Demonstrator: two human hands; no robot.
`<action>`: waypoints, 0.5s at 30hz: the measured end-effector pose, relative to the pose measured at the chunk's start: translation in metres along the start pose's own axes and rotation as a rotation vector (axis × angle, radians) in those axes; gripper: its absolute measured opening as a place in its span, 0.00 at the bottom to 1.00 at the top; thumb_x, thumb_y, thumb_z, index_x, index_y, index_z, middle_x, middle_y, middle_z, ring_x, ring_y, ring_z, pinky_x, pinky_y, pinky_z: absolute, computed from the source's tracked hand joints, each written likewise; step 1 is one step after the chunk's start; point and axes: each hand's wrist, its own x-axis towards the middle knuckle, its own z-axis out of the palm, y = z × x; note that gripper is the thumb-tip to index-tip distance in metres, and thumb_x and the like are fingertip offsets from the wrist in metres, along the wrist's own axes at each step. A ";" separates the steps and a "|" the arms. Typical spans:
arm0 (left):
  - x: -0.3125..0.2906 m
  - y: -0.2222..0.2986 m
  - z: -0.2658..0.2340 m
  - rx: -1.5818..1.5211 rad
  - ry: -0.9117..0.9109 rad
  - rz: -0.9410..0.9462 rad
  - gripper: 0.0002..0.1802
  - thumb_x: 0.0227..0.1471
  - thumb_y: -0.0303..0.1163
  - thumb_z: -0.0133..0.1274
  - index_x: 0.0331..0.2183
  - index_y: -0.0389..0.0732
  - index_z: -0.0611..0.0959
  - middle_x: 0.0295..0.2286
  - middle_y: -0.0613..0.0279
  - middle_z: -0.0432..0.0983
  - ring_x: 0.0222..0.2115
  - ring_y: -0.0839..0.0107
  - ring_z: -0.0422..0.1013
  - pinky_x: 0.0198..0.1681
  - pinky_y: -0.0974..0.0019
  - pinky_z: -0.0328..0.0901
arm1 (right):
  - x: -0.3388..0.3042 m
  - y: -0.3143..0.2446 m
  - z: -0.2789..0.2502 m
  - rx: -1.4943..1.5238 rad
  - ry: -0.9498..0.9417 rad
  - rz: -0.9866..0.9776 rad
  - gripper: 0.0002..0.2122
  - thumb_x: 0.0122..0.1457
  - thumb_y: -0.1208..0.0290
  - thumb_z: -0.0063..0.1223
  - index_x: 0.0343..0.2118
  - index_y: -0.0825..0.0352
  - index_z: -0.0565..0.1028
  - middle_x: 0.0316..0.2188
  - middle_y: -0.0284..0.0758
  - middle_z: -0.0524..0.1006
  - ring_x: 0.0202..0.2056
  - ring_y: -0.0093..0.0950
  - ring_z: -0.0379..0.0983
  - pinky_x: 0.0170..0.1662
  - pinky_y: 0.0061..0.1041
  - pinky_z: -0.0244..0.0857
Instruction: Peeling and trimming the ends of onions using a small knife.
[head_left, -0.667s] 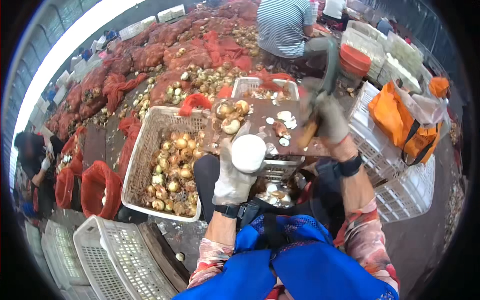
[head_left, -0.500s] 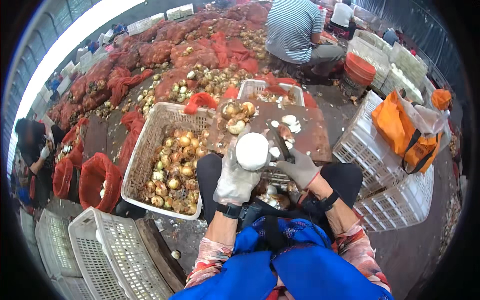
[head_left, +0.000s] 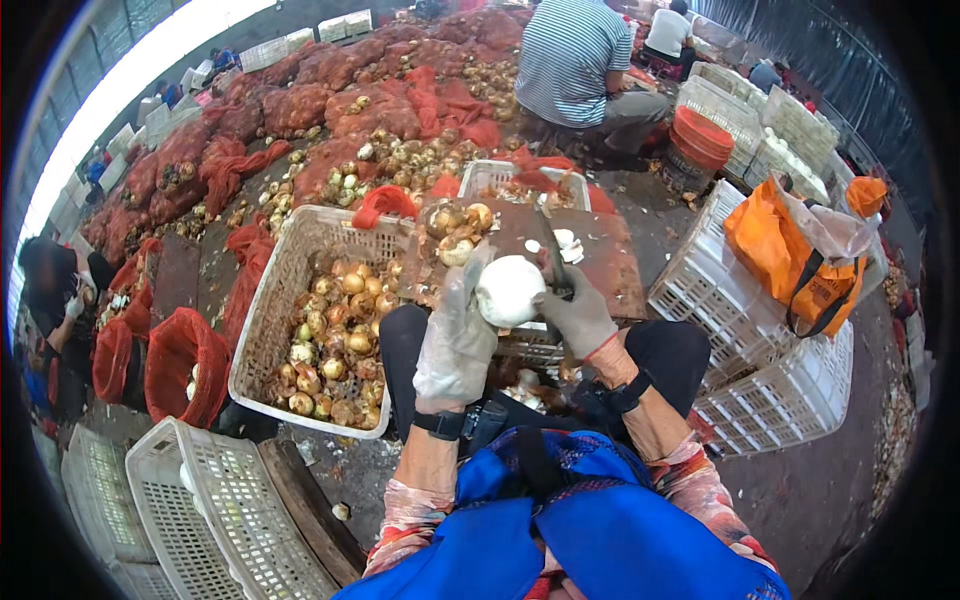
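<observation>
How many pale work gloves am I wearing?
2: a whitish glove on your left hand, which supports a round, white peeled onion, and a greyish glove on your right hand, which grips a dark, narrow, blade-like tool. Neither is hidden.

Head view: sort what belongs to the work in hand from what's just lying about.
In use, it seems:
- white onion, in the left hand
- knife, in the right hand
- brown board
- crate of onions beside it

Probably just lying about:
- orange bag
- wooden plank, lower left
- red bucket
</observation>
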 end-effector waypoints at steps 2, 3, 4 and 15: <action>0.003 -0.001 0.006 0.053 -0.010 0.031 0.35 0.60 0.48 0.48 0.60 0.35 0.61 0.55 0.58 0.64 0.57 0.65 0.60 0.63 0.57 0.52 | 0.003 0.000 0.002 0.498 0.013 0.155 0.13 0.56 0.68 0.54 0.42 0.70 0.71 0.23 0.30 0.71 0.14 0.17 0.64 0.17 0.18 0.59; 0.003 -0.001 0.007 0.106 -0.021 0.053 0.36 0.60 0.49 0.47 0.60 0.35 0.61 0.55 0.59 0.64 0.57 0.65 0.60 0.63 0.58 0.52 | 0.005 0.002 0.003 0.496 0.011 0.157 0.13 0.56 0.68 0.54 0.42 0.70 0.71 0.23 0.30 0.71 0.14 0.17 0.64 0.17 0.18 0.59; 0.008 -0.008 -0.007 0.208 -0.041 0.004 0.39 0.59 0.52 0.46 0.61 0.36 0.59 0.54 0.58 0.64 0.56 0.65 0.61 0.60 0.59 0.56 | 0.007 0.004 0.004 0.592 -0.002 0.199 0.13 0.56 0.68 0.54 0.41 0.70 0.72 0.23 0.29 0.71 0.15 0.17 0.65 0.18 0.18 0.60; -0.025 -0.001 -0.035 -0.218 0.166 -0.374 0.33 0.59 0.58 0.41 0.56 0.47 0.67 0.45 0.51 0.73 0.35 0.60 0.74 0.33 0.60 0.70 | 0.029 -0.006 0.030 0.411 -0.131 0.106 0.18 0.57 0.65 0.56 0.49 0.69 0.73 0.26 0.23 0.72 0.25 0.12 0.65 0.26 0.15 0.61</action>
